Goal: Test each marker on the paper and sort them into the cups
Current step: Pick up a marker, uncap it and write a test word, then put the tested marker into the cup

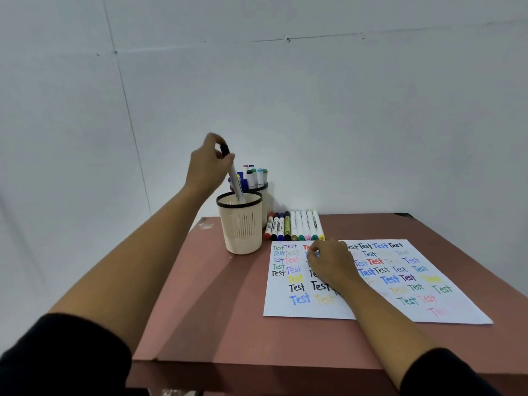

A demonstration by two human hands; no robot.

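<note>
My left hand (207,164) pinches a white marker with a black cap (235,178) by its upper end. The marker's lower end dips inside the near beige cup (241,232). Behind it stands a second cup (267,201) holding several markers with coloured caps. A row of several markers (294,225) lies side by side on the table just beyond the white paper (371,295), which is covered with the word "Test" in many colours. My right hand (328,261) rests on the paper's upper middle, fingers loosely curled, holding nothing I can see.
The brown table (228,324) has its front edge near me and its left edge close beside the cups. A plain white wall rises right behind the table.
</note>
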